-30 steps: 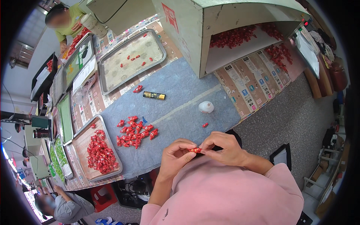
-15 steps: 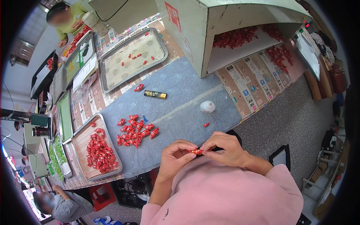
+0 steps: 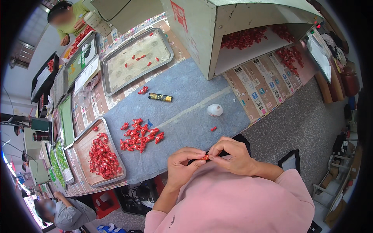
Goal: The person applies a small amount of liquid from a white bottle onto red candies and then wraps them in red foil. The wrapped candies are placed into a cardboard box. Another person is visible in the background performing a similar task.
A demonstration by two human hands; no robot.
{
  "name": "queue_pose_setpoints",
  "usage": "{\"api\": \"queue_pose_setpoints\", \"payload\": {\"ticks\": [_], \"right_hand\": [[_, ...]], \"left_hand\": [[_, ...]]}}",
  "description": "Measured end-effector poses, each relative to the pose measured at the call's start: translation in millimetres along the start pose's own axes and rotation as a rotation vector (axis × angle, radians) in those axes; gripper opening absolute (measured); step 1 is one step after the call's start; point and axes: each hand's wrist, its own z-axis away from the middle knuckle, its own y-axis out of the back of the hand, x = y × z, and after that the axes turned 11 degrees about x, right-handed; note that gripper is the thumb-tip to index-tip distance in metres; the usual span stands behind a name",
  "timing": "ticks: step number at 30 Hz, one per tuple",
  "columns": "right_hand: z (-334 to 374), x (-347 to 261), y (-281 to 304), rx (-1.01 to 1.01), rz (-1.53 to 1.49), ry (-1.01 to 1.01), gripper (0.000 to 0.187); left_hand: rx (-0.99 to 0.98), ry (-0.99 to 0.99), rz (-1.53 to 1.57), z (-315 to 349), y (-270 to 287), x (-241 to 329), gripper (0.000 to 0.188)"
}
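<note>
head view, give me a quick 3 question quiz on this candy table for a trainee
1. True or false: both hands pinch one small red wrapped candy between their fingertips.
2. Which lies nearest the loose pile of red candies on the grey mat?
A. the metal tray heaped with red candies
B. the white dome-shaped object
C. the dark tube with a gold band
3. Fill in: the large tray farther up the table holds only a ____ scattered candies.

Key:
1. True: the left hand and right hand meet on it.
2. A
3. few
</note>
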Motion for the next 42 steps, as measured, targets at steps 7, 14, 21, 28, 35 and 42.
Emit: {"api": "queue_pose_setpoints", "payload": {"ticks": [7, 14, 21, 28, 35, 42], "right_hand": [[-9.2, -0.1, 0.1, -0.049, -0.086, -0.163, 0.013], [-14.0, -1.7, 2.4, 0.007, -0.046, -0.109, 0.011], [-3.9, 11.0, 5.3, 0.033, -0.033, -0.148, 0.011], [-2.4, 11.9, 8.7, 0.028, -0.032, -0.163, 0.011], [-2.7, 13.0, 4.3, 0.035, -0.055, -0.156, 0.01], [-2.8, 18.7, 13.2, 0.153, 0.004, -0.159, 0.01]], "left_hand": [[0.054, 0.214, 0.151, -2.6, 0.6, 3.1, 0.02], [0.118, 0.41, 0.329, -3.8, 7.0, 1.4, 0.026], [0.209, 0.277, 0.212, -8.4, 26.3, 5.4, 0.025], [0.361, -0.096, -0.526, -12.8, 64.6, 11.5, 0.018], [0.468, -0.208, -0.798, -8.6, 77.1, 23.5, 0.022], [0.548, -0.308, -0.902, -7.7, 84.3, 31.8, 0.021]]}}
